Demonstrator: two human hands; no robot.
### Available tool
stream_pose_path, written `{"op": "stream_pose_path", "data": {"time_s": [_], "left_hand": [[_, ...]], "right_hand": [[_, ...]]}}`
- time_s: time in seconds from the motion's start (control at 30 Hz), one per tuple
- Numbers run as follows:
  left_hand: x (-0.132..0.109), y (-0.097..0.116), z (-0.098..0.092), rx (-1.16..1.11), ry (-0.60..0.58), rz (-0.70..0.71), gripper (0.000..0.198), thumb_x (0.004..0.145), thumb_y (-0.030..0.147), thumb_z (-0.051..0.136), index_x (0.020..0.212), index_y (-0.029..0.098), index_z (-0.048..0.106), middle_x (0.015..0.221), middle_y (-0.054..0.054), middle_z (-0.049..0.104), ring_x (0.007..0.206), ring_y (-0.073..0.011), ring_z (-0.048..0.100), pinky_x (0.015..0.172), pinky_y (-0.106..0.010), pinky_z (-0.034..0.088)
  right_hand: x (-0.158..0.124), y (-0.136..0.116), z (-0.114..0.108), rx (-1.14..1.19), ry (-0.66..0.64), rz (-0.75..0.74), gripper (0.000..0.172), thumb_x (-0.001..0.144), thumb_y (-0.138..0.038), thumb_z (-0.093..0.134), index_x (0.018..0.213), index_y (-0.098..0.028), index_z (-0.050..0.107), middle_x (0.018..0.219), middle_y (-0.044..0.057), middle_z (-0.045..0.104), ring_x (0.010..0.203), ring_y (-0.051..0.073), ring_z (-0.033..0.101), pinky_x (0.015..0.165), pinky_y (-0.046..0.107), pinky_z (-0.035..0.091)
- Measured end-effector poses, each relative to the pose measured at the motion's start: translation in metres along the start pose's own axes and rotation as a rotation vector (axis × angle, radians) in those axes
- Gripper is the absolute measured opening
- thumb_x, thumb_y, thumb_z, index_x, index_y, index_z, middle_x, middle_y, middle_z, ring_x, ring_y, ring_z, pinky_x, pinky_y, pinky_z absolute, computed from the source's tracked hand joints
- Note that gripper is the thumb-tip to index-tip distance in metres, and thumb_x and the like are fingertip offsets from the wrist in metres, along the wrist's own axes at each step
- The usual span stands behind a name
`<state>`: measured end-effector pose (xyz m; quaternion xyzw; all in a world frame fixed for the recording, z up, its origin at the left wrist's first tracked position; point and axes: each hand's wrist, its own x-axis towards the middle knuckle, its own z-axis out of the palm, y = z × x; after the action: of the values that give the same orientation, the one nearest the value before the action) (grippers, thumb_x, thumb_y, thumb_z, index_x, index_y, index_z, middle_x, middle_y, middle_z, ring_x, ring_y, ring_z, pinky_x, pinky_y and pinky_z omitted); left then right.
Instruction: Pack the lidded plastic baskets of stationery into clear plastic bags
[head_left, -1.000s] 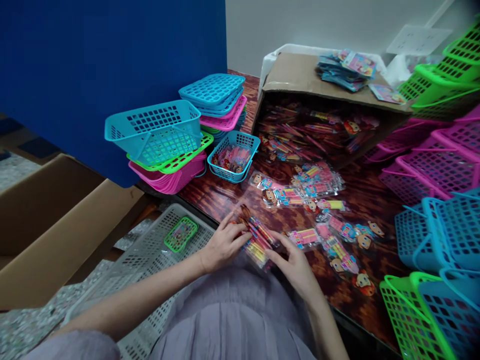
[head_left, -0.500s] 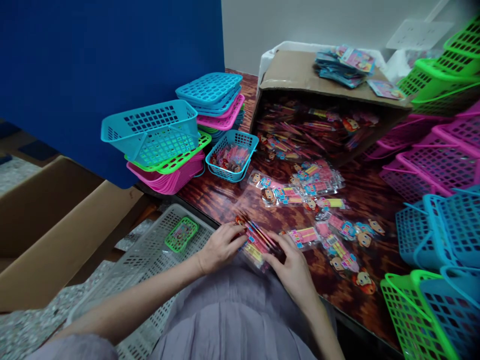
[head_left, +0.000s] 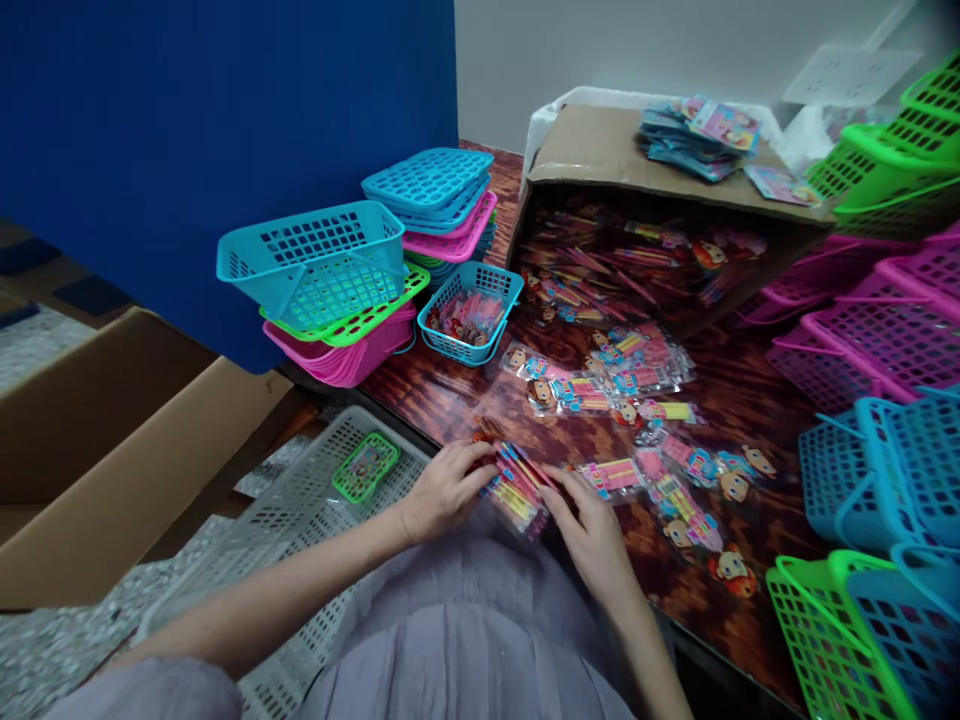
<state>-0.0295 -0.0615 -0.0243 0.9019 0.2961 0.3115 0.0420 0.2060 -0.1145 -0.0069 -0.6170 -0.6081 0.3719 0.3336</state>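
Note:
My left hand [head_left: 442, 488] and my right hand [head_left: 592, 525] both grip a small bundle of clear packets [head_left: 514, 485] with coloured sticks and cartoon heads, at the near edge of the dark wooden table [head_left: 442, 395]. The fingers of both hands are curled on the bundle's sides. More such packets [head_left: 637, 420] lie scattered just beyond, towards the right. A small blue basket [head_left: 471, 310] farther back holds several packets.
Stacked blue, green and pink baskets [head_left: 330, 290] stand at the back left, more pink, blue and green baskets [head_left: 877, 400] at the right. A tipped cardboard box [head_left: 645, 160] spills packets. A white crate [head_left: 300, 520] with a green basket [head_left: 365, 466] sits below left, beside an open carton [head_left: 112, 450].
Both hands stay on the bundle and have pressed it slightly closer together; the view has shifted a little.

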Motion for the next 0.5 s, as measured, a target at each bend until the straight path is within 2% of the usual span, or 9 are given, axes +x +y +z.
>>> {"op": "stream_pose_path", "data": {"time_s": [0.23,0.5], "left_hand": [[0.0021,-0.0015,-0.0009,0.008,-0.009,0.003,0.031,0.093,0.012,0.047,0.123,0.015,0.055,0.127,-0.017,0.06,0.119,-0.0239,0.056,0.098,-0.045,0.049],[0.0058,0.0007,-0.0026,0.06,-0.019,-0.006,0.024,0.093,0.01,0.045,0.113,0.014,0.058,0.125,-0.015,0.063,0.119,-0.0216,0.057,0.107,-0.047,0.043]], "right_hand": [[0.0014,-0.0008,-0.0004,0.01,-0.006,0.015,0.035,0.096,-0.046,0.047,0.117,-0.023,0.063,0.12,0.009,0.065,0.113,0.026,0.059,0.099,0.041,0.044],[0.0021,-0.0036,-0.0003,0.006,-0.003,0.021,0.036,0.095,-0.048,0.047,0.115,-0.023,0.064,0.117,0.01,0.067,0.109,0.027,0.061,0.097,0.043,0.046]]}}
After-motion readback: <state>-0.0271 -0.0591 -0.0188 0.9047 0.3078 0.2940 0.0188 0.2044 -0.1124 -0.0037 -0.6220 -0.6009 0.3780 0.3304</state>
